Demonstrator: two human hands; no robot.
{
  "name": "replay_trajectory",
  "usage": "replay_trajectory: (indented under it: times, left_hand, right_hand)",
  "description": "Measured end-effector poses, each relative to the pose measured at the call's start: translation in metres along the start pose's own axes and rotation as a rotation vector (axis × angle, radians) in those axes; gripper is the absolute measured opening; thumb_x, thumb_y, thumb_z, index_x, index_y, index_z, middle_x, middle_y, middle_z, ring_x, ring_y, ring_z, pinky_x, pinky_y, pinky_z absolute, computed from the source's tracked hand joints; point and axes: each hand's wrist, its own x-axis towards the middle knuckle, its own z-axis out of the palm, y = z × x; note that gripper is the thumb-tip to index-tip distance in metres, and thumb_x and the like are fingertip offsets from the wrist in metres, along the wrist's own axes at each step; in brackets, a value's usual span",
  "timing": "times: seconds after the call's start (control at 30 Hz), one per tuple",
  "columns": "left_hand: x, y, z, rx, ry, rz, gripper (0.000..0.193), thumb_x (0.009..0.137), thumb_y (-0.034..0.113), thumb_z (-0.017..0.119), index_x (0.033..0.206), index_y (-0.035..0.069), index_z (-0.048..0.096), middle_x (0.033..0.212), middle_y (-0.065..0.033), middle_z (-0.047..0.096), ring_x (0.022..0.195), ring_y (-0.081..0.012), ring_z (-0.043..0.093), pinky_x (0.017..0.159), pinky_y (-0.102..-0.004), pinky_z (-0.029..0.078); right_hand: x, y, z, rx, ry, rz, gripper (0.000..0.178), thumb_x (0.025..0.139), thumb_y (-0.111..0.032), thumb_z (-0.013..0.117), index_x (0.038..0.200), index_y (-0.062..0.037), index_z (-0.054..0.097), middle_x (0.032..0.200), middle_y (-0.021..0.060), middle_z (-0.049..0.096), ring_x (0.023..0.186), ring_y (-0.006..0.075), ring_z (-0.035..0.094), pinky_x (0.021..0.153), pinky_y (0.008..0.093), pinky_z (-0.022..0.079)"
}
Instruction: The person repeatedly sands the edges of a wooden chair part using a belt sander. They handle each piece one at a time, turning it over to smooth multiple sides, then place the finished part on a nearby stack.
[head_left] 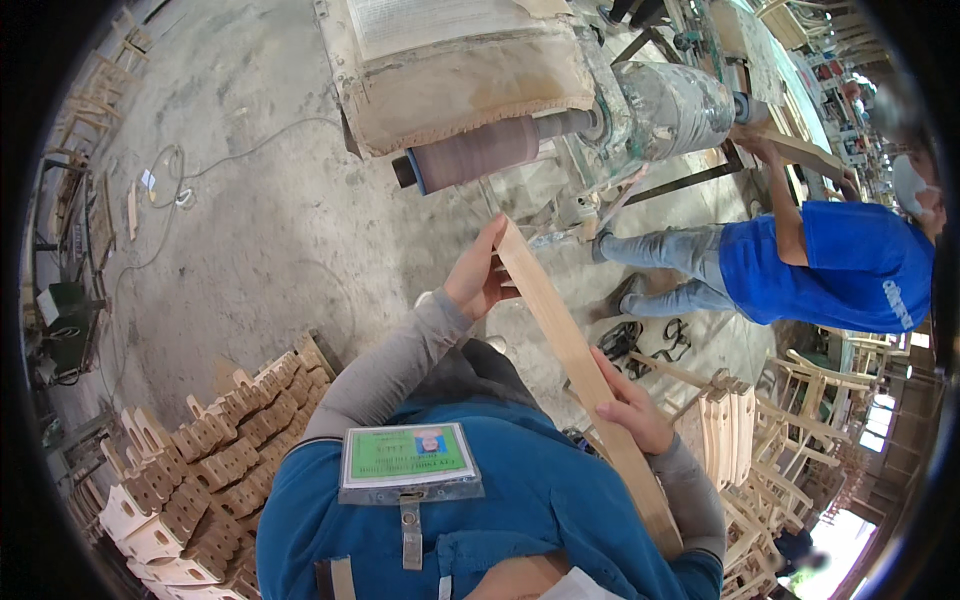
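A long, pale wooden board (562,345) slants across in front of me, its far end near the sanding machine and its near end beside my right forearm. My left hand (482,272) holds the far end, thumb at the tip and fingers behind it. Lower down, my right hand (632,402) grips the board along its near half, thumb on top; some fingers are hidden behind the wood. Just beyond the far end is the brown sanding drum (476,155) of the machine, apart from the board.
A cloth-covered machine housing (470,90) stands above the drum. To the right, a person in a blue shirt (830,262) holds another wooden piece (800,155). Stacked notched wooden parts (215,450) fill the lower left, and chair-like frames (735,430) the lower right. A cable (180,165) lies on the concrete floor.
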Motion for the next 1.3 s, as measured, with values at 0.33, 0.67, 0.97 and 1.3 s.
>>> replay_trajectory:
  times: [0.33, 0.67, 0.97, 1.3]
  left_hand:
    - [0.015, 0.004, -0.011, -0.058, -0.234, 0.033, 0.036, 0.085, 0.032, 0.058, 0.109, 0.006, 0.05, 0.094, -0.0054, 0.056, 0.09, -0.0184, 0.057, 0.083, -0.0415, 0.049]
    - [0.033, 0.028, -0.026, -0.127, -0.25, 0.03, 0.041, 0.082, 0.032, 0.062, 0.11, 0.005, 0.049, 0.103, -0.0089, 0.054, 0.095, -0.0234, 0.057, 0.086, -0.0443, 0.048]
    - [0.033, 0.03, -0.021, -0.122, -0.266, 0.019, 0.042, 0.081, 0.034, 0.062, 0.109, 0.005, 0.049, 0.103, -0.0091, 0.054, 0.096, -0.0249, 0.057, 0.086, -0.0438, 0.049]
    - [0.008, -0.003, -0.003, -0.083, -0.253, 0.035, 0.041, 0.082, 0.034, 0.061, 0.11, 0.006, 0.049, 0.102, -0.0087, 0.056, 0.094, -0.0235, 0.058, 0.085, -0.0427, 0.048]
  right_hand:
    - [0.064, -0.03, 0.003, 0.418, 0.075, 0.227, 0.072, 0.082, -0.024, 0.049, 0.144, -0.0175, 0.014, 0.08, 0.0091, 0.052, 0.054, 0.0142, 0.053, 0.042, 0.0255, 0.045]
    - [0.097, -0.065, 0.016, 0.412, 0.129, 0.285, 0.07, 0.083, -0.025, 0.05, 0.144, -0.0186, 0.016, 0.079, 0.0084, 0.051, 0.053, 0.0135, 0.052, 0.042, 0.0243, 0.044]
    - [0.096, -0.066, 0.012, 0.432, 0.108, 0.298, 0.071, 0.082, -0.024, 0.051, 0.143, -0.0211, 0.017, 0.078, 0.008, 0.051, 0.051, 0.0139, 0.051, 0.041, 0.0249, 0.043]
    - [0.053, -0.042, 0.009, 0.447, 0.07, 0.216, 0.071, 0.081, -0.024, 0.052, 0.143, -0.019, 0.017, 0.082, 0.0105, 0.05, 0.053, 0.0154, 0.052, 0.044, 0.0257, 0.043]
